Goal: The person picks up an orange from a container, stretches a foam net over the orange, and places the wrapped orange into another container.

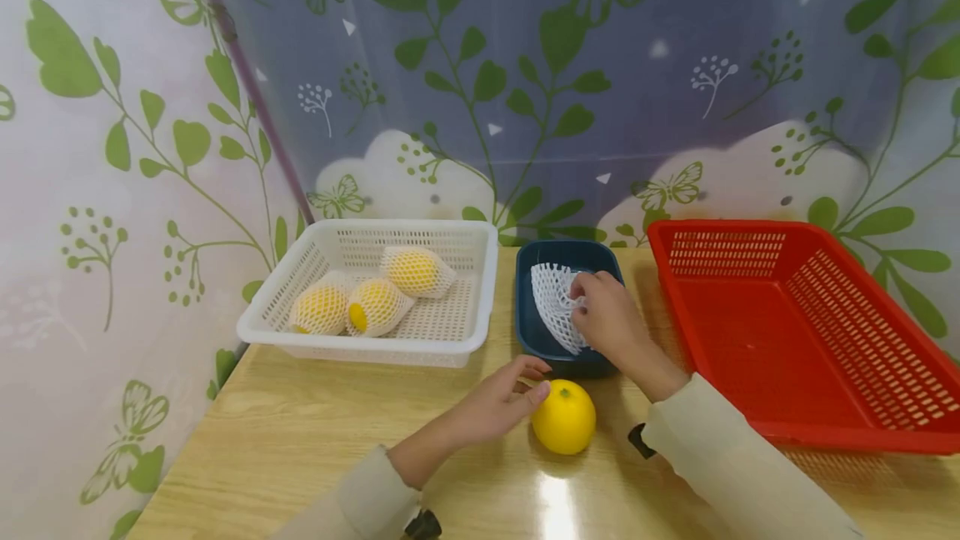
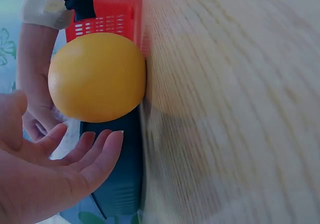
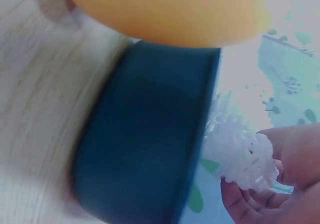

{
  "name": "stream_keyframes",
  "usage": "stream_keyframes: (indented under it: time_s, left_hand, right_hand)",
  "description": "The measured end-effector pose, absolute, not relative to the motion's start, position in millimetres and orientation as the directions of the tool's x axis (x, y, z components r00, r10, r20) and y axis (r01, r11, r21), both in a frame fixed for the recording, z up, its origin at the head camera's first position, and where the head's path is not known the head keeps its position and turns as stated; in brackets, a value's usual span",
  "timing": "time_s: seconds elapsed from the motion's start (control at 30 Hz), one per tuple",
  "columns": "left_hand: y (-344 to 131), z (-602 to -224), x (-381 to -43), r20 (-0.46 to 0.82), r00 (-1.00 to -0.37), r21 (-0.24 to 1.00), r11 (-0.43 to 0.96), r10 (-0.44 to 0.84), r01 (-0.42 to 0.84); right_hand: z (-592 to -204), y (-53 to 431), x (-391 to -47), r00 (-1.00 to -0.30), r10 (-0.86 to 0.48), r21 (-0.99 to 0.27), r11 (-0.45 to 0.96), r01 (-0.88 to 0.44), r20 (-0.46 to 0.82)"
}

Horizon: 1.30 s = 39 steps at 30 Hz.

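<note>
A round yellow fruit point(image 1: 563, 417) with a small greenish stem mark stands on the table in front of the dark blue basin point(image 1: 528, 332). My left hand point(image 1: 498, 398) is just left of the fruit, its fingers loosely curved. In the left wrist view the fruit point(image 2: 97, 77) lies beyond the fingertips point(image 2: 114, 136), not gripped. My right hand point(image 1: 611, 319) pinches a white foam net point(image 1: 553, 302) at or just over the basin. In the right wrist view the bunched net point(image 3: 240, 151) sits between thumb and fingers, beside the basin's rim.
To the left stands a white basket point(image 1: 375, 346) with three yellow fruits point(image 1: 412, 272) in foam nets. A large red basket point(image 1: 772, 357) is at the right. Behind the table hangs a patterned curtain point(image 1: 480, 107).
</note>
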<state>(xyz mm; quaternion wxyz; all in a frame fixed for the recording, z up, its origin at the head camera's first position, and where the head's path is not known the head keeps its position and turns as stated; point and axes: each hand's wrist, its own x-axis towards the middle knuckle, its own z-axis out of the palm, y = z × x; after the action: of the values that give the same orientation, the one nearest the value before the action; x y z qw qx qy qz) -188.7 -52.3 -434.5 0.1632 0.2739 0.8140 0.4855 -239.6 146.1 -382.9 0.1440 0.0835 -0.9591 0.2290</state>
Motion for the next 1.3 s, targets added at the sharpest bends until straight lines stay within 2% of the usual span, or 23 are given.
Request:
stream_keyframes:
  time_s: [0.17,0.33,0.43,0.6,0.77,0.9,1.1,1.3]
  left_hand:
    - [-52,-431,-187,0.053,-0.831,0.906,0.323,0.554,0.273]
    - [-53,-423,-189,0.133,-0.875,0.947,0.201,0.466,0.251]
    - [-53,-418,-193,0.206,-0.896,0.956,0.116,0.393,0.271]
    - [-55,-409,-197,0.294,-0.906,0.941,0.073,0.305,0.330]
    - [-54,-403,-200,0.287,-0.900,0.942,0.074,0.327,0.328]
    - [-52,-402,-202,0.257,-0.893,0.948,0.086,0.369,0.308]
    - [-50,-401,-201,0.209,-0.894,0.949,0.138,0.396,0.283]
    - [-50,-401,-199,0.199,-0.896,0.944,0.168,0.397,0.284]
  right_hand:
    - [-373,152,-228,-0.951,-0.085,-0.494,0.839,-0.229,0.298]
    - [-364,159,-214,-0.962,-0.096,-0.607,0.758,-0.237,0.255]
    - [-359,163,-202,-0.972,-0.121,-0.692,0.685,-0.229,0.202]
    - [-355,166,-184,-0.981,-0.168,-0.815,0.553,-0.174,0.095]
    - [-359,164,-172,-0.966,-0.259,-0.924,0.370,-0.096,-0.003]
    - [-363,164,-166,-0.939,-0.343,-0.966,0.253,-0.056,-0.036]
    - [-367,164,-161,-0.906,-0.419,-0.988,0.153,-0.003,-0.062]
    - [-372,165,-158,-0.876,-0.481,-0.995,0.099,-0.004,-0.044]
